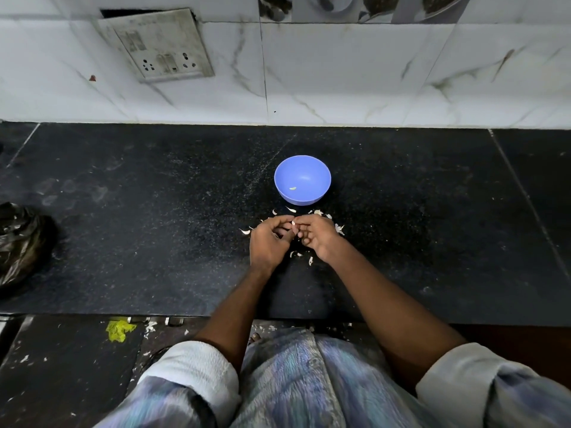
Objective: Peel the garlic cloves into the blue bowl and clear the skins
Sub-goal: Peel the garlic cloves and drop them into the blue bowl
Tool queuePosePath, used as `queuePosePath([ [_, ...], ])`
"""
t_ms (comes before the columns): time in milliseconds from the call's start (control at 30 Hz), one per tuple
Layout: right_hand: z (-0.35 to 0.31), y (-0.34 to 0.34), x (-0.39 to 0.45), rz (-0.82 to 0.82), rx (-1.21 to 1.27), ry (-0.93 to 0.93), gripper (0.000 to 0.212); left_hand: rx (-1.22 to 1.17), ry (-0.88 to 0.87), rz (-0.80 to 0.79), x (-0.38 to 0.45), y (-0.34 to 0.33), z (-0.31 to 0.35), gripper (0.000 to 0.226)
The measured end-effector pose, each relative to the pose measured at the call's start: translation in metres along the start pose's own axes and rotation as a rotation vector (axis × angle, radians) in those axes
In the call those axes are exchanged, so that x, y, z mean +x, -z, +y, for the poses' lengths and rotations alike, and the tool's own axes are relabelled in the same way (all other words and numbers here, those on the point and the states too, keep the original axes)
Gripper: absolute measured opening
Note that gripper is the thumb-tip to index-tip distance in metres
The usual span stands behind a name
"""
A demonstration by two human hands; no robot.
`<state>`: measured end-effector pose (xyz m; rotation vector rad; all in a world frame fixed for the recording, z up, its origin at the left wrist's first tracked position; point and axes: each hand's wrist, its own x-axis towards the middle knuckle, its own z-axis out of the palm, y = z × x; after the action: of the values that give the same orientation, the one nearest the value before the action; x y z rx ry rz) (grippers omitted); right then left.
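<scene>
The left hand (268, 242) and the right hand (318, 234) meet over the black table (154, 227), just in front of the blue bowl (302, 179). Both hands have curled fingers (282, 222) and together pinch a small pale garlic clove (293, 223) at the point where the fingertips meet. The clove is held above the table, between the two hands and near the bowl's front wall, apart from it. The bowl stands upright and contains one small yellowish piece (292, 188) on its inner wall. Loose white skins (339, 227) lie scattered on the table around and beneath the hands, some just beside the bowl's base, others nearer the person. A crumpled dark plastic bag (21, 242) sits at the far left of the table, well apart from the bowl. A switch and socket plate (160, 46) is mounted on the white marbled wall tiles (370, 72) behind. More white scraps and a yellow scrap (119, 329) lie on the floor (61, 366) below the table edge.
</scene>
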<state>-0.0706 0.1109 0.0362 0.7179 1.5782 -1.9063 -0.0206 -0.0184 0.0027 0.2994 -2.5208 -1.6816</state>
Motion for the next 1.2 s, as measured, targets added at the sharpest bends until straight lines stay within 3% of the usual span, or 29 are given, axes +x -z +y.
queuePosePath([
  [233, -0.007, 0.031, 0.002, -0.043, 0.043, 0.001, 0.007, 0.055, -0.071, 0.046, 0.005, -0.016, 0.018, 0.012],
  [600, -0.011, 0.056, 0.004, -0.196, -0.145, 0.08, 0.025, 0.091, -0.149, -0.012, 0.017, -0.018, 0.03, 0.023],
  [867, -0.012, 0.055, 0.006, -0.23, -0.15, 0.099, 0.012, 0.082, -0.126, 0.004, 0.014, -0.015, 0.031, 0.018],
  [1033, -0.011, 0.054, 0.006, -0.209, -0.068, 0.064, 0.011, 0.069, -0.098, 0.078, 0.009, -0.013, 0.036, 0.013],
  [1200, -0.008, 0.054, 0.004, -0.232, -0.036, 0.08, 0.013, 0.128, -0.123, 0.05, 0.006, -0.011, 0.037, 0.013],
])
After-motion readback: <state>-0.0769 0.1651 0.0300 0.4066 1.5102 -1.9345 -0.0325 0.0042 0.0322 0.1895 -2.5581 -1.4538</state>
